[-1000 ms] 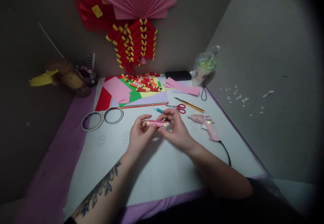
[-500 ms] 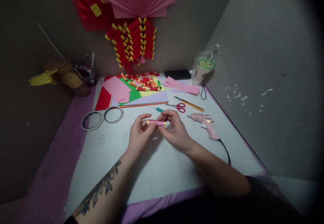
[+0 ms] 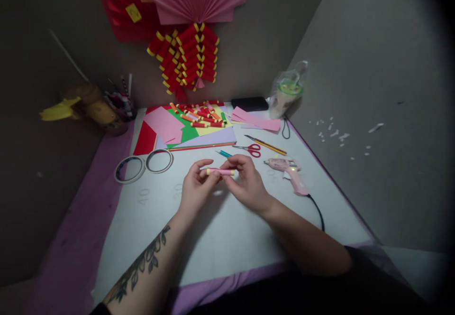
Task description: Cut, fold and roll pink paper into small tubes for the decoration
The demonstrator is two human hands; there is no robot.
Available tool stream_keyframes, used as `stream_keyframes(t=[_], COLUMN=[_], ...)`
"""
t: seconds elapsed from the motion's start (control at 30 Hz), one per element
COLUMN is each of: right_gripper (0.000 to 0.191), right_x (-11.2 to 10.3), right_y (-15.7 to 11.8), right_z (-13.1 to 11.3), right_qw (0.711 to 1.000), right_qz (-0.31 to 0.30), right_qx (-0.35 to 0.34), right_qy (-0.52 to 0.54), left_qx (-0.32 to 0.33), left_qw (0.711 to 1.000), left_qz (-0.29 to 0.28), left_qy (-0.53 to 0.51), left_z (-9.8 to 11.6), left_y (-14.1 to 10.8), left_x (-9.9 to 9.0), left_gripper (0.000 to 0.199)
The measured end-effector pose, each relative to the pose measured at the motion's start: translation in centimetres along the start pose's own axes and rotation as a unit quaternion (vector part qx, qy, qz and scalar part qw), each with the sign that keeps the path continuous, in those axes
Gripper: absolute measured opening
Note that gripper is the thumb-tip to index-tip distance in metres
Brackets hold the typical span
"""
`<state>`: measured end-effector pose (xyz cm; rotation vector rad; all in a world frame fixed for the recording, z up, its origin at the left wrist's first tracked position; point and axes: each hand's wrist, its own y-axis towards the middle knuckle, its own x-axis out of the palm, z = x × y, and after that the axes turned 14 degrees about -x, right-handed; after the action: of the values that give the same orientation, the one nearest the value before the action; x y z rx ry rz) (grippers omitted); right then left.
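A small pink paper roll [image 3: 226, 172] with yellow ends is held level between my two hands, above the white mat. My left hand [image 3: 199, 182] is closed on its left part, thumb laid along the near side. The fingers of my right hand [image 3: 249, 180] are curled at its right part, with the index finger over the top. Just beyond the hands lies a teal pen [image 3: 225, 153]. Red-handled scissors [image 3: 253, 150] and a yellow craft knife [image 3: 266, 144] lie farther back. A pink glue gun [image 3: 289, 170] rests to the right, its cord running toward me.
Two tape rolls [image 3: 159, 161] lie on the left. Behind, stacked coloured paper [image 3: 201, 140] carries several small paper rolls [image 3: 199, 125]. Pink strips [image 3: 256, 120], a black phone [image 3: 249, 104] and a bagged cup [image 3: 286, 96] stand or lie back right. Red paper firecrackers [image 3: 194, 54] hang on the wall.
Both hands stay nearly in place around the pink roll. The roll has shifted very slightly up and to the right. Everything on the table stays where it was.
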<state>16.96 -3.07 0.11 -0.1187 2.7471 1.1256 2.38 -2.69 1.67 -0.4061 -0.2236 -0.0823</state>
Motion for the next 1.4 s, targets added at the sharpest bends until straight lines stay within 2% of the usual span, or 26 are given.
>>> stream_keyframes(t=[0.43,0.63,0.83,0.97,1.17,1.4], right_gripper=[0.039,0.043,0.046,0.047,0.058,0.063], right_x=[0.18,0.21,0.0,-0.16,-0.52,-0.71], right_y=[0.05,0.08,-0.07,-0.11,-0.04,-0.35], right_z=[-0.36,-0.52,-0.54,-0.77,-0.81,-0.39], right_qw=[0.998,0.997,0.999,0.999,0.997,0.997], right_qz=[0.019,0.015,0.002,-0.005,-0.044,-0.057], right_qx=[0.012,0.003,-0.003,-0.013,-0.054,-0.049], right_qy=[0.05,0.077,0.054,0.032,-0.019,-0.002], left_qx=[0.019,0.039,0.046,0.036,0.013,0.009], left_qw=[1.0,0.999,0.999,0.999,0.998,0.998], left_qz=[-0.016,-0.006,-0.004,-0.023,-0.043,-0.031], left_qy=[0.009,0.026,0.028,0.004,-0.038,-0.062], left_z=[-0.22,-0.39,-0.33,-0.18,-0.22,-0.5], left_y=[0.08,0.02,-0.19,-0.21,0.05,0.41], left_x=[-0.18,-0.3,-0.17,-0.08,-0.21,-0.43], left_gripper=[0.046,0.044,0.044,0.045,0.049,0.045])
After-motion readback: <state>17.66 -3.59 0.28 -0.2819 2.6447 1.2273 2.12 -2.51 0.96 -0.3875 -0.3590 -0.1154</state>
